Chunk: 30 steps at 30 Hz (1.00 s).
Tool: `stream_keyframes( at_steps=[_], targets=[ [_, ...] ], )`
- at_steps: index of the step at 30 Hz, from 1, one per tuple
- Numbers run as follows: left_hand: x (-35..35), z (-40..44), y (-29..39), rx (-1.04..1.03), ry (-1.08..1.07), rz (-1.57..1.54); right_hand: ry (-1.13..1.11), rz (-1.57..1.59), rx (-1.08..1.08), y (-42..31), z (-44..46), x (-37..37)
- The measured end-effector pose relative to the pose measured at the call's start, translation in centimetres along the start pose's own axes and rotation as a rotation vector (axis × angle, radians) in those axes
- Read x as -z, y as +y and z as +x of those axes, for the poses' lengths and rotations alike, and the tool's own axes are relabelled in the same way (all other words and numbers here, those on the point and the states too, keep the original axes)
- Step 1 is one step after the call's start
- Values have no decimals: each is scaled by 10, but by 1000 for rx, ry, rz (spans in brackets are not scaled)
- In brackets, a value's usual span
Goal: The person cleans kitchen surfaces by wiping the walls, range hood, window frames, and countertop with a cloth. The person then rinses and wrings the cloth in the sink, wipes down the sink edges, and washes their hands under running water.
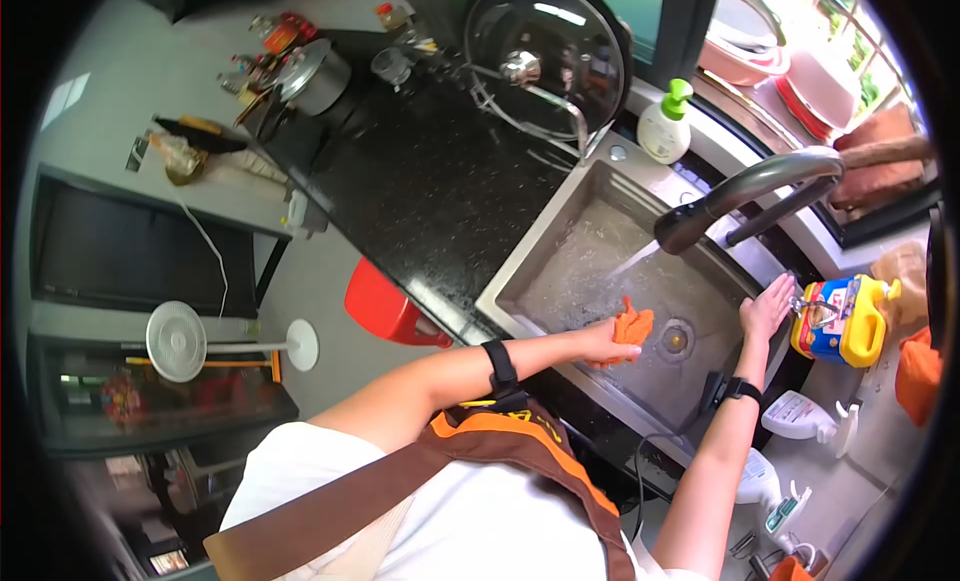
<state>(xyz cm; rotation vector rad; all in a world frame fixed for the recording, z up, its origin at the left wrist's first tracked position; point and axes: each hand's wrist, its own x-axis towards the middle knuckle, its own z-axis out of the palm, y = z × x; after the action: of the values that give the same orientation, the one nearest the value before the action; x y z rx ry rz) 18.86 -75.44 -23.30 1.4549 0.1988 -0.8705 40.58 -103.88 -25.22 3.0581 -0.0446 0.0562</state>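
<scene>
My left hand [602, 343] is closed around a crumpled orange cloth [633, 326] over the near left part of the sink [545, 271]. Water pours from the dark curved faucet [715, 206] into the basin, landing away from the cloth. The round drain [675, 339] shows just right of the cloth. My right hand [768, 307] rests flat on the sink's right rim, fingers stretched out and holding nothing. Close beside its fingertips stands a yellow jug [845, 321] with a blue and red label.
A white pump bottle with green top [665, 126] stands behind the sink. Spray bottles [800, 416] lie to the right. On the black counter [430, 171] are a large glass lid [540, 56] and a pot [312, 78]. A red stool [385, 306] stands below.
</scene>
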Motion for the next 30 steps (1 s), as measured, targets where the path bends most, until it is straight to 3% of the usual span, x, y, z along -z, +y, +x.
stream_keyframes(
  at_steps=[2,4,5,6,7,8,9,11,13,15,17,20,22,24,27,30],
  targets=[
    [-12,9,-24,-297,498,502,-63,-7,23,-19,-8,21],
    [-14,-14,4,-203,493,911,-163,38,-8,-10,-24,42],
    [-10,-20,13,-473,428,898,-51,61,26,-13,-43,59],
    [-11,-12,5,-587,490,872,-29,214,37,-11,-53,64],
    [-12,-22,16,-679,437,857,262,144,176,-7,-69,45],
    [-1,-11,-6,-674,467,866,465,476,167,-13,-96,48],
    [18,-4,-25,-447,327,708,460,837,-13,-20,-128,74],
    [3,-36,9,-241,187,-31,553,1104,-365,-14,-196,90],
    [17,-45,16,-97,31,-323,897,911,-687,12,-246,80],
    [21,-53,26,-103,-34,-321,1109,604,-947,57,-273,57],
    [29,-62,26,-85,-110,-294,1102,518,-1001,107,-276,45],
    [48,-60,20,-153,-104,-82,979,276,-1109,112,-259,99],
    [59,-64,20,-165,-160,62,1007,121,-1236,130,-247,74],
    [79,-73,24,-178,-162,145,1025,159,-1372,123,-241,78],
    [79,-81,33,-185,-127,182,1026,141,-1226,114,-249,86],
    [92,-84,43,-283,-143,353,1188,212,-1028,76,-286,94]
  ],
)
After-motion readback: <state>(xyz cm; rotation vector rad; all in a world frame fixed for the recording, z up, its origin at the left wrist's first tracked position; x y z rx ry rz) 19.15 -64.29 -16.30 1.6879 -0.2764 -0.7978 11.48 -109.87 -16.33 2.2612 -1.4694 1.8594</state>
